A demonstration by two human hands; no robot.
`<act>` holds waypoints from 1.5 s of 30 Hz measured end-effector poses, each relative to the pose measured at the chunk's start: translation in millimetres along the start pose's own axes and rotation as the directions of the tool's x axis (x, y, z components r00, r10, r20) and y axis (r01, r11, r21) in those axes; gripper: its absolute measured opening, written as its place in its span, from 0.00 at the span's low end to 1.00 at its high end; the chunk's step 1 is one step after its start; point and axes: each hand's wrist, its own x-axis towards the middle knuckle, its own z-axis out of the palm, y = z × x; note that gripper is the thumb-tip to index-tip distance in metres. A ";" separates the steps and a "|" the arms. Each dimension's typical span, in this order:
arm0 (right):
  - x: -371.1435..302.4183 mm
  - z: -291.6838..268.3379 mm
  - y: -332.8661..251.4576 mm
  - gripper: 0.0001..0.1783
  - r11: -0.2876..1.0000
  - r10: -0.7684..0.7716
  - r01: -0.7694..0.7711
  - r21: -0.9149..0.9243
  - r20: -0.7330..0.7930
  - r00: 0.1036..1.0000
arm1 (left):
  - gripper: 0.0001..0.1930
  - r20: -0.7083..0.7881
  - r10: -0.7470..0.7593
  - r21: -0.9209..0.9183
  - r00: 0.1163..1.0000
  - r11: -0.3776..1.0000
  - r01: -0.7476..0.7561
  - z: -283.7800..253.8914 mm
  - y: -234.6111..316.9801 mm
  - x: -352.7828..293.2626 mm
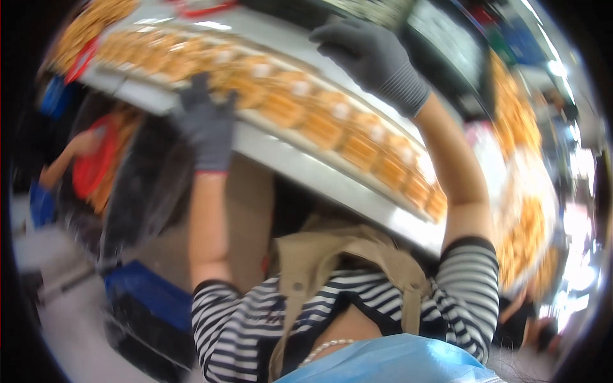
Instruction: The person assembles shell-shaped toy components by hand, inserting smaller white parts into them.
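A long row of orange-tan packs [322,121], some with white patches on top, runs on a conveyor line from far left to near right; motion blur hides what they hold. My left hand [207,124], in a grey glove, reaches over the near edge of the conveyor [287,153]. Its fingers are spread at the packs, with nothing seen in them. Beyond the row, my right hand [373,60] is raised in a matching grey glove. Those fingers point left, loosely bent and a little apart, and I see nothing held.
Orange-tan pieces are heaped at the far left [92,29] and in clear bags at the right [523,236]. At left, another person's hand [83,143] is at a red basket [96,163]. A dark-framed box [447,48] stands beyond my right hand. A blue-topped dark bin [150,293] sits lower left.
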 end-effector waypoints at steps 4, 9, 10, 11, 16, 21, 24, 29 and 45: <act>-99.1 -103.5 -4.7 0.13 0.757 0.653 -0.623 -0.199 0.284 0.702 | 0.32 0.011 0.020 0.183 1.000 0.983 -0.022 -6.3 -22.0 -5.0; -273.4 -181.3 37.1 0.10 0.402 0.916 -0.691 -0.601 0.280 0.289 | 0.32 0.024 0.044 0.100 0.999 0.994 -0.047 0.8 -5.1 -1.4; -301.8 -174.4 45.1 0.10 0.395 0.919 -0.696 -0.600 0.276 0.283 | 0.32 0.016 0.050 0.089 0.999 0.995 -0.052 4.3 -6.1 -2.5; -323.0 -168.6 49.4 0.11 0.389 0.918 -0.779 -0.492 0.130 0.375 | 0.32 0.019 0.054 0.085 0.998 0.995 -0.056 6.2 -7.1 -3.8; -309.3 -135.0 49.0 0.15 0.485 0.850 -0.814 -0.320 -0.049 0.525 | 0.31 0.006 0.046 0.092 0.999 0.995 -0.047 2.8 -12.1 -5.6; -288.2 -123.1 51.5 0.12 0.438 0.898 -0.799 -0.411 0.167 0.407 | 0.31 0.008 0.046 0.118 0.999 0.992 -0.046 4.3 -15.6 -3.2; -300.7 -123.5 59.0 0.12 0.650 0.727 -0.649 -0.396 0.072 0.683 | 0.31 0.016 0.047 0.131 0.999 0.990 -0.049 7.7 -18.3 -3.3; -262.3 -127.2 36.7 0.13 0.622 0.782 -0.766 -0.162 0.079 0.619 | 0.33 0.029 0.053 0.124 0.998 0.991 -0.056 1.4 -15.8 -4.5; -176.9 -78.8 83.5 0.08 0.865 0.389 -0.263 -0.428 0.241 0.889 | 0.32 0.007 0.066 0.079 0.998 0.995 -0.066 -5.4 -7.5 -0.6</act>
